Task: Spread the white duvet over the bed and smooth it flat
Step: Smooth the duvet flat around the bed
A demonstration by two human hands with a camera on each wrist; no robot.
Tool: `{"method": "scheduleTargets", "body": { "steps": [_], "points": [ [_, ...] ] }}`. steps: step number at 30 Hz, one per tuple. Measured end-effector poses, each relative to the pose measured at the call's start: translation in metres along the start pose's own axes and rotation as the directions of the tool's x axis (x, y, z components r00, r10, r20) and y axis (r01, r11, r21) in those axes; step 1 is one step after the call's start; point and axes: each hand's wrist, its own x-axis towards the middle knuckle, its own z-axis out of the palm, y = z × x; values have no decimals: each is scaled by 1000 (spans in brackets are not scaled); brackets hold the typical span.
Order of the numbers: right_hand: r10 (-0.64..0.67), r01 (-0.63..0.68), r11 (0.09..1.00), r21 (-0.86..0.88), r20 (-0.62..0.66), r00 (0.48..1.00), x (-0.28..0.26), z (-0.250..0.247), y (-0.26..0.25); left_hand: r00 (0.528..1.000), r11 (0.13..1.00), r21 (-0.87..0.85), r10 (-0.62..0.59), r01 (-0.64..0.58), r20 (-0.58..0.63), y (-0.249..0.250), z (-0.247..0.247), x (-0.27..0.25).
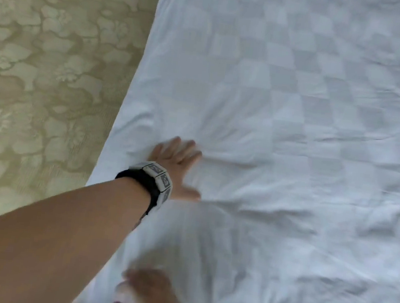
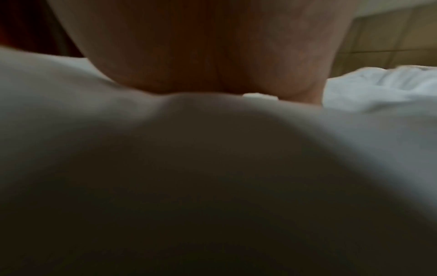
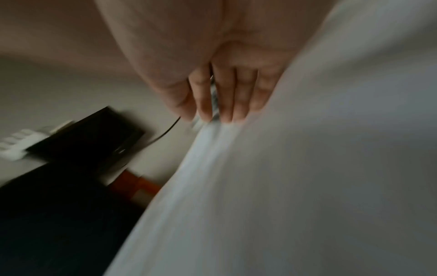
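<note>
The white duvet (image 1: 287, 111) with a faint checked weave covers the bed and shows wrinkles around the middle and front. My left hand (image 1: 177, 163) lies flat on it near the bed's left edge, fingers spread and straight, thumb out to the right. In the left wrist view the palm (image 2: 208, 56) presses into the duvet (image 2: 378, 89). My right hand (image 1: 148, 296) is blurred at the bottom of the head view, over the duvet's near part. In the right wrist view its fingers (image 3: 224, 97) are straight and together along the duvet (image 3: 307, 168).
Beige floral carpet (image 1: 40, 68) lies left of the bed. The right wrist view shows a dark flat screen (image 3: 89, 136), a cable (image 3: 165, 130), dark furniture and a red-orange patch (image 3: 134, 184) beside the bed, all blurred.
</note>
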Motion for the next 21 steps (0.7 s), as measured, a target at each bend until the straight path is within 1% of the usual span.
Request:
{"method": "scheduleTargets", "body": {
  "steps": [1, 2, 3, 4, 5, 6, 7, 9, 10, 11, 12, 14, 15, 16, 17, 18, 20, 21],
  "points": [
    [65, -63, 996, 59, -30, 997, 10, -9, 2, 999, 999, -32, -40, 40, 8, -25, 2, -4],
    [147, -145, 989, 35, -44, 988, 21, -20, 6, 996, 994, -70, -84, 86, 33, -48, 6, -8],
    [283, -288, 957, -42, -102, 954, 41, -31, 16, 992, 988, -102, -110, 116, 65, -72, 8, -12],
    [428, -450, 879, -157, -154, 891, 61, -50, 30, 988, 982, -131, -123, 135, 94, -91, 11, -16],
    [599, -621, 758, -199, -163, 784, 82, -71, 42, 984, 975, -167, -124, 145, 129, -107, 14, -22],
    [713, -729, 648, -220, -161, 683, 101, -86, 53, 979, 962, -222, -124, 159, 165, -119, 17, -29],
    [768, -783, 582, -217, -169, 618, 122, -92, 55, 969, 939, -287, -132, 189, 208, -135, 22, -37],
    [831, -832, 518, -200, -112, 544, 165, -81, 45, 932, 898, -348, -153, 270, 329, -177, 30, -57],
    [851, -840, 494, -223, -71, 520, 185, -67, 38, 902, 898, -319, -163, 304, 401, -202, 35, -70],
    [859, -838, 489, -244, -36, 511, 210, -48, 26, 868, 904, -268, -184, 333, 461, -233, 42, -84],
    [856, -828, 493, -268, -18, 516, 231, -31, 16, 838, 909, -210, -216, 360, 502, -261, 50, -97],
    [847, -806, 495, -324, -26, 531, 269, 4, -5, 779, 916, -81, -285, 394, 559, -318, 63, -121],
    [849, -804, 481, -349, -43, 527, 280, 14, -12, 750, 913, -32, -313, 406, 583, -339, 67, -130],
    [859, -813, 458, -359, -55, 509, 288, 22, -19, 735, 906, -12, -335, 422, 589, -358, 66, -136],
    [870, -820, 433, -375, -63, 488, 291, 25, -23, 738, 896, -23, -352, 444, 575, -370, 61, -136],
    [876, -821, 414, -393, -73, 476, 292, 24, -26, 761, 892, -59, -345, 447, 550, -376, 53, -132],
    [889, -815, 390, -429, -55, 454, 293, 19, -31, 831, 896, -161, -300, 414, 469, -376, 31, -114],
    [897, -813, 380, -441, -38, 440, 295, 17, -33, 868, 902, -211, -263, 376, 422, -370, 18, -101]
  ]
}}
